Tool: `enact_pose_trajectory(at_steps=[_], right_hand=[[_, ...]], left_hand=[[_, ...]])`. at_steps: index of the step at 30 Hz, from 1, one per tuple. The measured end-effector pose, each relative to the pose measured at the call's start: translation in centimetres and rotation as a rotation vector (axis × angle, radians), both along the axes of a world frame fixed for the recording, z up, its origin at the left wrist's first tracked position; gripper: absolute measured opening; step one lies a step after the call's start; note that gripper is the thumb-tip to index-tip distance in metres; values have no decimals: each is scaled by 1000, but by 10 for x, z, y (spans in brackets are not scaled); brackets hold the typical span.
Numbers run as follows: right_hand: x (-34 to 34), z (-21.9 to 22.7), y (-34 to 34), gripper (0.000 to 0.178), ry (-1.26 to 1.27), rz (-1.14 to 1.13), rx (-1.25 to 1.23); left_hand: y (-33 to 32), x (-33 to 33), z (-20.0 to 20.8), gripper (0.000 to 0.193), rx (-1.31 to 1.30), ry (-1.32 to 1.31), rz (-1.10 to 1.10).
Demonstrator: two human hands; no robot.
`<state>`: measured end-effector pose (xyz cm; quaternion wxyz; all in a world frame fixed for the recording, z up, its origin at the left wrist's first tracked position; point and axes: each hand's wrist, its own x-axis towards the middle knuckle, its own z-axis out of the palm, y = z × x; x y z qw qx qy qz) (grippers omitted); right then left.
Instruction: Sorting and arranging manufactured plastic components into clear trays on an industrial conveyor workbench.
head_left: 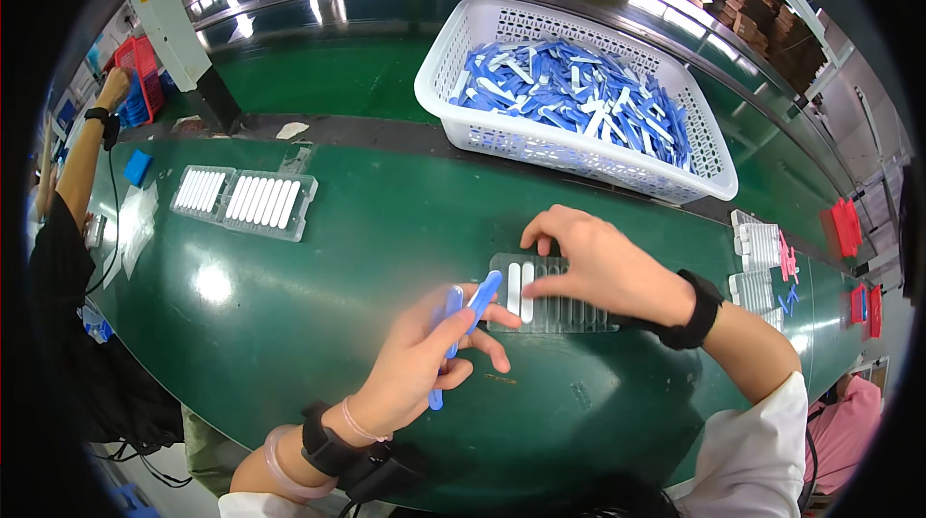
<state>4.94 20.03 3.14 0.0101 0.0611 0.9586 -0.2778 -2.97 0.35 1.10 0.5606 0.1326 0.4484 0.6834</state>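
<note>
My left hand (429,349) is closed around a few slim blue strips (482,294) with rounded ends, pinched between thumb and fingers. Just right of it lies a clear plastic tray (576,312) with a row of narrow slots. White round-ended strips (514,288) fill slots at the tray's left end; the slots further right show no white. My right hand (603,265) arches over the tray, thumb and forefinger apart. Its thumb tip is at a white strip; whether it touches is unclear. Nothing shows between its fingers.
A white perforated basket (453,122) heaped with blue and white strips stands beyond my hands. At the left lies a clear tray of white strips (262,200). More clear trays (757,246) with pink and blue pieces sit right. A co-worker's arm (87,147) reaches at the left, by a post.
</note>
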Motion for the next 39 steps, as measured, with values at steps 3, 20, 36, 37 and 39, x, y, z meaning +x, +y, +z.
enact_pose_trajectory(at_steps=[3, 20, 36, 37, 39], right_hand=[[4, 6, -11, 33, 47, 38, -220], [1, 2, 21, 26, -203, -260, -360], [15, 3, -23, 17, 9, -59, -962], [17, 0, -22, 16, 105, -3, -983], [19, 3, -15, 15, 67, -57, -1006]], left_hand=[[0, 2, -1, 21, 7, 80, -3], [1, 4, -3, 22, 41, 43, -30], [-1, 4, 4, 25, -13, 224, -142], [-1, 3, 4, 29, -13, 207, -180], [-1, 5, 3, 27, -18, 159, -144]])
